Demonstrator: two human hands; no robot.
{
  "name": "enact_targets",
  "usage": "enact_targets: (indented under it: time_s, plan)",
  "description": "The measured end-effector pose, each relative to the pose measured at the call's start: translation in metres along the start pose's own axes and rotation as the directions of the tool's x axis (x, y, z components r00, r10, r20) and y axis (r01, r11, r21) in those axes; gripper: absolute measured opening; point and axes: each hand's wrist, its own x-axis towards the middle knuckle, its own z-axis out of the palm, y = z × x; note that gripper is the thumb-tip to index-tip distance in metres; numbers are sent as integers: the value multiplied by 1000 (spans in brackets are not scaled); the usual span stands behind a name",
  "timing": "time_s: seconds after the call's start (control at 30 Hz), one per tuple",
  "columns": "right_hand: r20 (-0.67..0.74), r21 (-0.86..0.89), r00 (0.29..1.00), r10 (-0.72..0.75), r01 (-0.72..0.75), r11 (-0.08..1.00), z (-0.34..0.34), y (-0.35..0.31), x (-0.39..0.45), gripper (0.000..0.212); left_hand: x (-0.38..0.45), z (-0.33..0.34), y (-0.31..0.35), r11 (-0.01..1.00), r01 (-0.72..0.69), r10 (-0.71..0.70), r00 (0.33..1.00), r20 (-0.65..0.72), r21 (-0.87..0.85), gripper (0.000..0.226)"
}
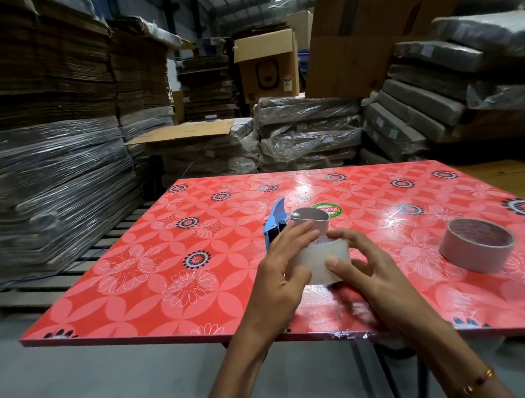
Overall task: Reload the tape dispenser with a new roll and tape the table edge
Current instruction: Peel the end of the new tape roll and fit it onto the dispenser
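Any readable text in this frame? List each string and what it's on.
"elsa": end of a partly hidden word on the round green sticker on the table.
"TAPE": inner core of the clear roll in the hands.
Box labels and bundle tags: too blurred.

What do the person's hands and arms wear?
Both forearms are bare, with no sleeves or gloves in view. The right hand has a thin beaded bracelet with red, dark and gold beads at the wrist. The left hand wears nothing visible.

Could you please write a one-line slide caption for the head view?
Both hands, left and right, fit a clear tape roll onto a blue tape dispenser on the red floral table.
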Motion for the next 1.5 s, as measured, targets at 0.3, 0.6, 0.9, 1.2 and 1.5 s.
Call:
enact_targets:
  time_s: [0.3, 0.6, 0.9, 1.2, 1.5]
  plan:
    - [-53, 10, 998, -17, 17, 1000, 5, 2, 2, 39, -7, 4, 2, 994, -65, 93, 920, -380, 85, 14]
    - [-120, -158, 986, -120, 101, 982, 14, 7, 3, 39, -9, 12, 7, 951, -116, 219, 907, -359, 288, 26]
    - [-109, -329, 969, -223, 177, 928, 16, 14, 4, 39, -3, 22, 8, 846, -32, 284, 872, -400, 532, 19]
    - [-97, -177, 989, -109, 90, 980, 12, 11, 7, 37, 3, 29, 11, 996, 28, 11, 890, -456, 79, 20]
    - [-108, -54, 994, -31, 25, 998, 8, 12, 10, 42, 3, 39, 10, 835, 5, 304, 828, -471, 550, 17]
